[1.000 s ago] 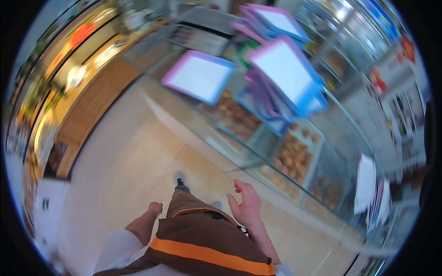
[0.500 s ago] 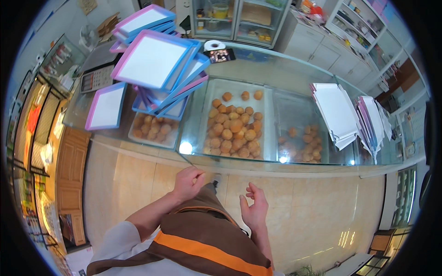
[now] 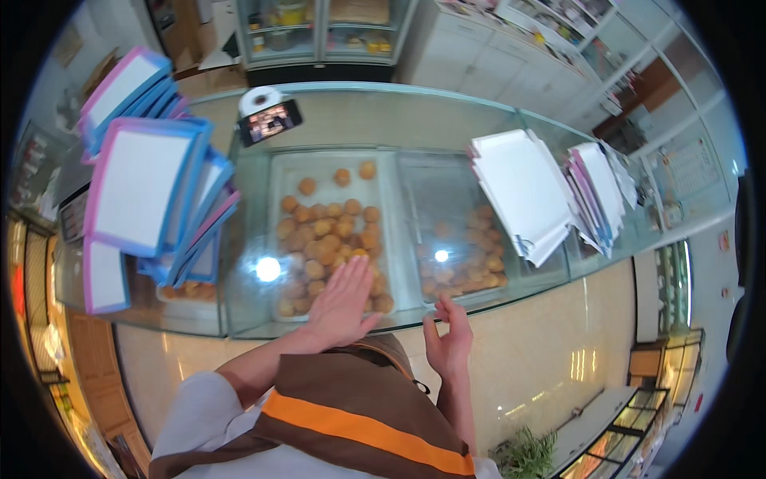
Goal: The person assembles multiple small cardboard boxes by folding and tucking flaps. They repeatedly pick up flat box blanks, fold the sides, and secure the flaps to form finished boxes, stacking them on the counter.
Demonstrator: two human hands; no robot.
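Note:
My left hand [image 3: 338,302] is stretched out flat, palm down, at or just above the glass counter top [image 3: 351,120]; contact is hard to tell. Under the glass, a white tray [image 3: 279,172] carries many round golden-brown pastry balls [image 3: 323,249], some covered by my hand. My right hand [image 3: 449,339] hovers at the counter's front edge, its fingers loosely bent and apart, nothing in it. Just beyond it lies a second tray with more pastry balls [image 3: 481,247] beneath the glass.
To the left, blue-and-pink edged boxes [image 3: 140,184] are piled unevenly on the counter. A phone [image 3: 271,122] leans by a white roll [image 3: 260,97] at the back. White flat cartons [image 3: 523,191] lie in stacks at the right. A plant [image 3: 527,453] stands low behind.
I have moved closer to the counter and to the right. My left hand has gone from a loose fist at waist height to flat over the glass; the right has come to the edge.

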